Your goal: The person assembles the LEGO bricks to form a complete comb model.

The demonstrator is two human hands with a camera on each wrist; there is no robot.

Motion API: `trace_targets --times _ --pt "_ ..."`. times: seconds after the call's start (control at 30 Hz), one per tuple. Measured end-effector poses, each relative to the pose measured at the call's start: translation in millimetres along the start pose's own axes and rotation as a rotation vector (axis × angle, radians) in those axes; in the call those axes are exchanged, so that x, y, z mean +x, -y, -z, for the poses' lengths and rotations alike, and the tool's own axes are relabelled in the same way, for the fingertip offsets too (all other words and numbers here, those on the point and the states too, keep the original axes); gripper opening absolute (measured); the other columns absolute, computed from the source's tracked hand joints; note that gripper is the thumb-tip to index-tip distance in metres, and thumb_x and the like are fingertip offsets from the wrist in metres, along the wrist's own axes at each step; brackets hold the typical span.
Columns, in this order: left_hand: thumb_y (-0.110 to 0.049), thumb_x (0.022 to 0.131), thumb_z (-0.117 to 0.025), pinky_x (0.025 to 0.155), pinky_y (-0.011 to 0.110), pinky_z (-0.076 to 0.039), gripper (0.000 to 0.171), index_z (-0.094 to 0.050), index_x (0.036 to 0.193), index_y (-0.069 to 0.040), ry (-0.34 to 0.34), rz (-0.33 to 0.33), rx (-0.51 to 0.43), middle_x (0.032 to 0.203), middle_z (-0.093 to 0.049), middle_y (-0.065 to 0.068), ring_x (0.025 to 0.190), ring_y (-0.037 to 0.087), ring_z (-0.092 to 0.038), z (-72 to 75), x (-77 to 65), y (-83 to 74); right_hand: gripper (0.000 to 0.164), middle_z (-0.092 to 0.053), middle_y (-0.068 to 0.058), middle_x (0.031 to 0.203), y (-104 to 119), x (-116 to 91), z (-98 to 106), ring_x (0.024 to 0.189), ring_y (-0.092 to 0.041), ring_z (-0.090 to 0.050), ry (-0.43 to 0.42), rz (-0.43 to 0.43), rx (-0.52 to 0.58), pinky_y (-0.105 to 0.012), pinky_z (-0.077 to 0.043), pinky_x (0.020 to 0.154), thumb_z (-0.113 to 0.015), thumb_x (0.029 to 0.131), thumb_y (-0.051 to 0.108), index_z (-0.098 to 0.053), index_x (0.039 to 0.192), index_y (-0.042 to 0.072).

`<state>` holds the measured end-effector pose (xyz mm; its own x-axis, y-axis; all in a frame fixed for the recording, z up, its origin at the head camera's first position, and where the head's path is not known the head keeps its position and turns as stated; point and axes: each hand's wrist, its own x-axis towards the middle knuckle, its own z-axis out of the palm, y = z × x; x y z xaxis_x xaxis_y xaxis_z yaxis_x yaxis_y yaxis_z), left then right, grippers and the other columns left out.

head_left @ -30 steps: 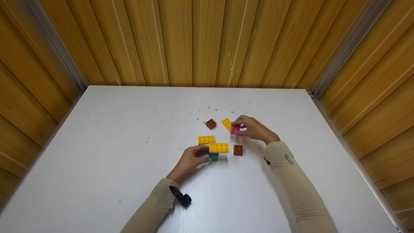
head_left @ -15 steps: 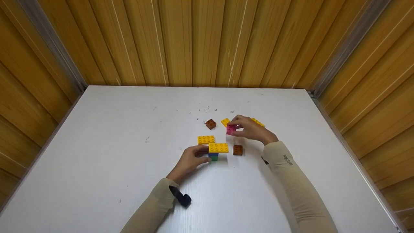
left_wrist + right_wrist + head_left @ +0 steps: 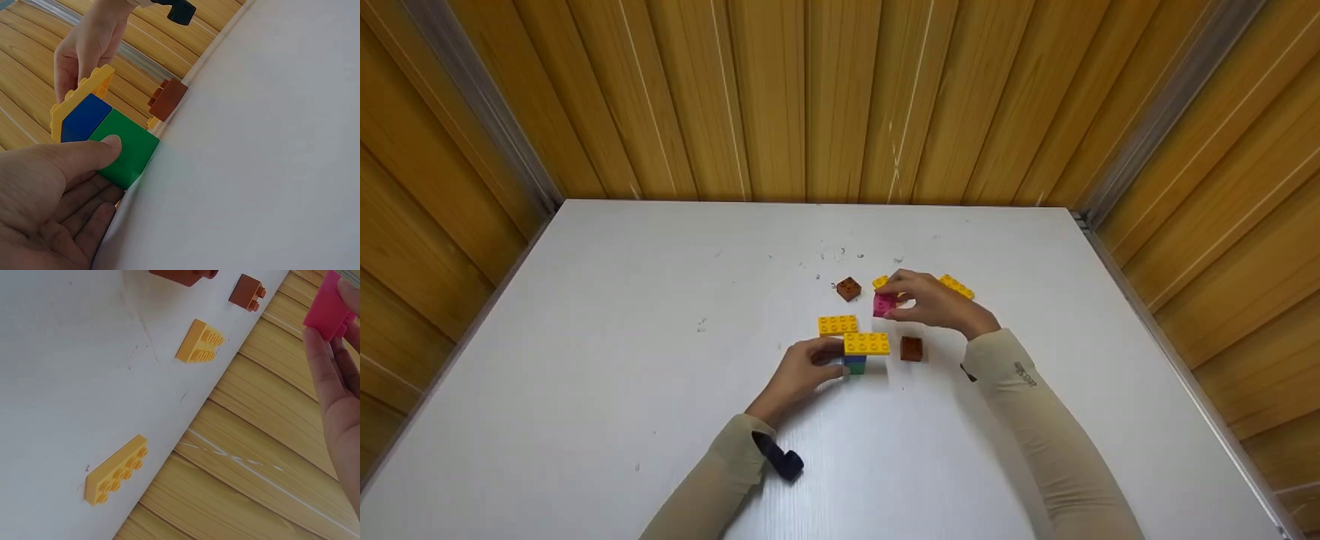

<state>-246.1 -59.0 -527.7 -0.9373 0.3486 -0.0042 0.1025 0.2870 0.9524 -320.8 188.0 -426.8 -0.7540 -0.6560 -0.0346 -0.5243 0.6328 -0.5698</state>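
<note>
Near the middle of the table, my left hand (image 3: 802,373) grips a small stack from its left side. The stack has a green brick (image 3: 125,147) at the bottom, a blue brick (image 3: 85,117) on it and a yellow eight-stud plate (image 3: 867,343) on top, jutting out to the right. My thumb lies on the green brick in the left wrist view. Behind the stack and to its right, my right hand (image 3: 934,301) pinches a pink brick (image 3: 883,304) between thumb and fingers. That pink brick (image 3: 329,309) also shows at the right wrist view's upper right.
A yellow plate (image 3: 838,325) lies just behind the stack, a brown brick (image 3: 911,349) to its right. Farther back are another brown brick (image 3: 849,289), a yellow plate (image 3: 881,283) partly hidden by my right hand and a yellow plate (image 3: 957,286). Wood-look panels (image 3: 840,97) border the white table (image 3: 660,262).
My right hand has moved left and slightly toward me with the pink brick, uncovering the yellow plate at the right. The left hand and the stack have stayed in place.
</note>
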Motion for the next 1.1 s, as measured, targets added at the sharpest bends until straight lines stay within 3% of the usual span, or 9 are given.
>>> trace_targets --times 0.67,0.9,1.1 --pt "-0.011 0.084 -0.072 0.104 0.037 -0.047 0.04 -0.064 0.123 -0.01 0.004 -0.018 -0.017 0.124 -0.065 0.009 0.115 0.022 -0.061 0.6 0.7 1.3 0.038 -0.059 -0.01 0.109 22 0 -4 0.101 -0.021 -0.062 0.023 0.247 0.002 -0.034 -0.054 0.093 -0.069 0.088 0.016 -0.064 0.124 0.006" --pt "-0.011 0.085 -0.071 0.102 0.036 -0.048 0.04 -0.064 0.124 -0.009 0.002 -0.053 0.004 0.123 -0.066 0.009 0.114 0.023 -0.062 1.0 0.2 2.8 0.036 -0.06 -0.011 0.112 25 0 -8 0.104 -0.022 -0.061 0.053 0.272 0.034 -0.033 -0.055 0.092 -0.069 0.088 0.013 -0.064 0.122 0.002" --pt "-0.009 0.085 -0.071 0.101 0.035 -0.049 0.04 -0.063 0.123 -0.006 -0.004 -0.077 0.007 0.122 -0.066 0.01 0.114 0.023 -0.062 1.1 0.0 2.2 0.038 -0.06 -0.012 0.115 30 1 -10 0.105 -0.024 -0.061 0.098 0.246 0.05 -0.04 -0.054 0.093 -0.069 0.088 0.013 -0.063 0.123 0.001"
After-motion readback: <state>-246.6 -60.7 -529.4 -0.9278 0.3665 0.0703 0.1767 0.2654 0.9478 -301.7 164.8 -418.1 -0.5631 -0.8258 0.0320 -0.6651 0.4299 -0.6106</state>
